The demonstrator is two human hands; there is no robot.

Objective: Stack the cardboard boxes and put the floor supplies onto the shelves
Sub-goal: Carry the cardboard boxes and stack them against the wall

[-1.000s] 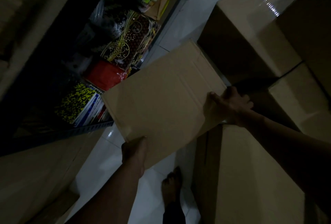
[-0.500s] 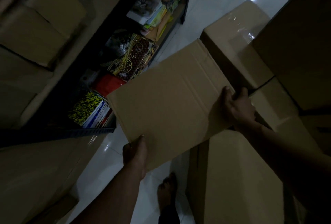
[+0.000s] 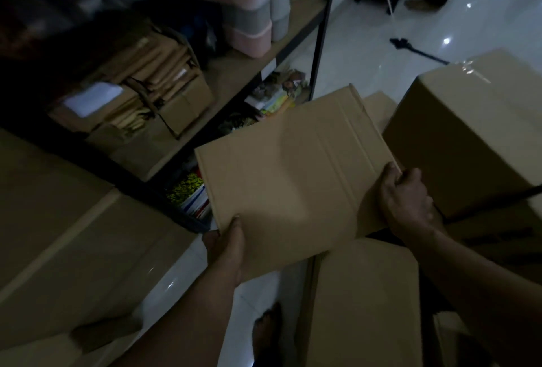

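Brown flattened cardboard box [image 3: 293, 179] held by 2 hands, left hand [image 3: 225, 249] pinching its near corner, right hand [image 3: 407, 202] curled round its right edge.

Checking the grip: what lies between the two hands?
Only the flat cardboard, its near corner held by the left hand and its right edge by the right hand; head view.
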